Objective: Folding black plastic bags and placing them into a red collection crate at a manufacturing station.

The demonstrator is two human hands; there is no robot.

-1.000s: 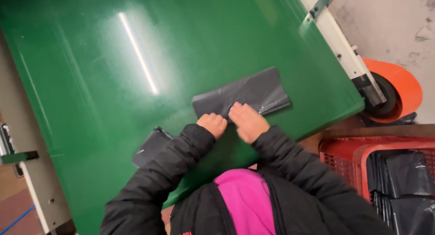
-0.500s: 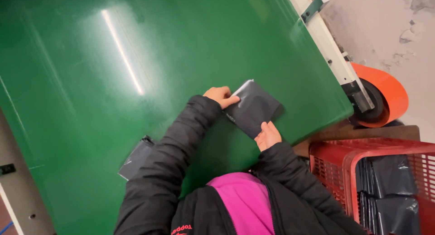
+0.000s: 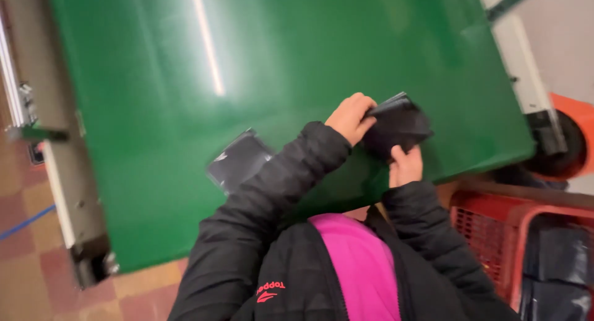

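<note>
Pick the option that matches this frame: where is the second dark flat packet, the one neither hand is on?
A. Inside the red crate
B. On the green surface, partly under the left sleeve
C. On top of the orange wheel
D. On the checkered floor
B: the loose dark packet lies flat on the green surface, its right edge hidden by the left sleeve, while both hands grip the other packet.

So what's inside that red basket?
The red basket holds dark folded bags, like the dark bag between both hands. Whatever lies beneath them is covered, and the frame edge cuts off the rest.
</note>
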